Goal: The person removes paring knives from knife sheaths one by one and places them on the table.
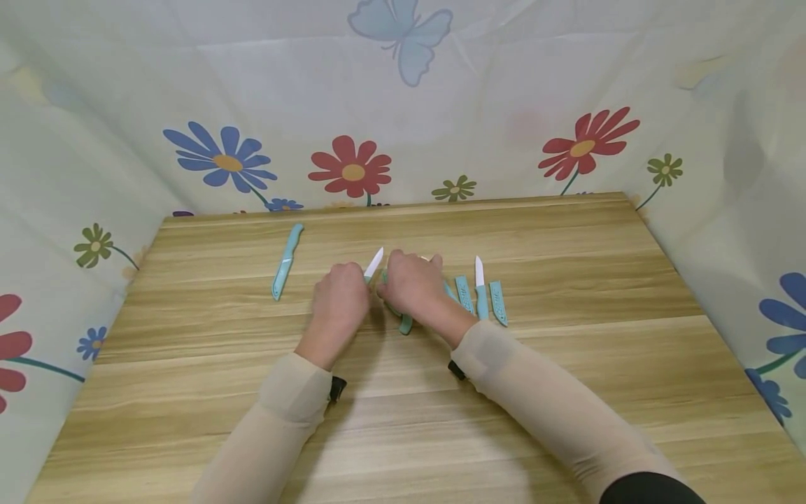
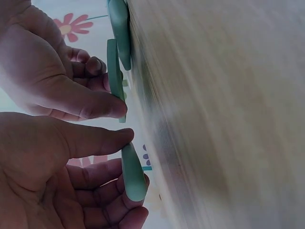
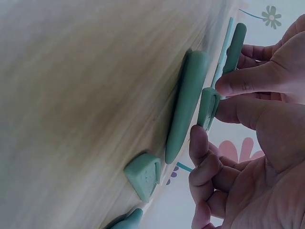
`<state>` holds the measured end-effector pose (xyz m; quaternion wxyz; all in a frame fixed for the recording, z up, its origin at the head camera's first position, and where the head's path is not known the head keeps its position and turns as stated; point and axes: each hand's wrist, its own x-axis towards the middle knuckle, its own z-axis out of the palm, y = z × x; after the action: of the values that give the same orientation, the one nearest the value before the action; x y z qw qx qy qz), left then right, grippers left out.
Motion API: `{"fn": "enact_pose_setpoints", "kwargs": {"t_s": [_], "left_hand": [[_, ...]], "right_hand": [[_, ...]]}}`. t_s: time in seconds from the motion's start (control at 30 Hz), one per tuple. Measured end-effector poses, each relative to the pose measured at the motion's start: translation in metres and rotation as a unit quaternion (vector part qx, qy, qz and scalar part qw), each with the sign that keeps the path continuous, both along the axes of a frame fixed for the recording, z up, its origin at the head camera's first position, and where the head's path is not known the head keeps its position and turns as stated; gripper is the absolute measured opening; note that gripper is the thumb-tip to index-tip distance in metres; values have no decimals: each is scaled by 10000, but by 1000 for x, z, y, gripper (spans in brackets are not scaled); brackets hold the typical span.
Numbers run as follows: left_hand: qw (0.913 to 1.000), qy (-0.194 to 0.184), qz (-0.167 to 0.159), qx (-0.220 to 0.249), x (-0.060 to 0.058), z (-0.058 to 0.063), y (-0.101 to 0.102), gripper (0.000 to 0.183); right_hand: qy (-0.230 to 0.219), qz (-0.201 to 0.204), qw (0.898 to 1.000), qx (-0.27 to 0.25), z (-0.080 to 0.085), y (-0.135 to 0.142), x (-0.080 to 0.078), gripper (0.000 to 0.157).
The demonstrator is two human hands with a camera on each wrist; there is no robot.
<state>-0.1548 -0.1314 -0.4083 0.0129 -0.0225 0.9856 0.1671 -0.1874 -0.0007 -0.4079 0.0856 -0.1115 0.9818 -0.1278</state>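
Observation:
My left hand holds a small paring knife by its green-blue handle, its white blade pointing up and away. Beside it, my right hand pinches a matching blade sheath between thumb and fingers. Both are held just above the table, and the sheath is apart from the blade. Below the right hand lies another knife handle, mostly hidden in the head view. Right of that hand lie a partly covered knife, a sheath, a bare knife and a second sheath.
A sheathed knife lies by itself at the left of the wooden table. Flower-printed cloth stands behind the table and along both sides.

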Motion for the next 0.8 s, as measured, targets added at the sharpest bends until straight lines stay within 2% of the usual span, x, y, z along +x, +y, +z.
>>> {"fn": "enact_pose_setpoints", "kwargs": {"t_s": [0.23, 0.37, 0.53, 0.8], "left_hand": [[9999, -75, 94, 24, -2, -1, 5, 22], [9999, -62, 96, -16, -2, -2, 5, 20], [10000, 50, 7, -11, 0, -1, 6, 16], [9997, 212, -150, -13, 0, -1, 7, 11]], "right_hand": [[73, -60, 9999, 124, -2, -2, 0, 34], [120, -66, 9998, 173, -4, -3, 0, 29], [217, -4, 9996, 168, -6, -3, 0, 21], [266, 17, 9993, 266, -6, -5, 1, 21]]}}
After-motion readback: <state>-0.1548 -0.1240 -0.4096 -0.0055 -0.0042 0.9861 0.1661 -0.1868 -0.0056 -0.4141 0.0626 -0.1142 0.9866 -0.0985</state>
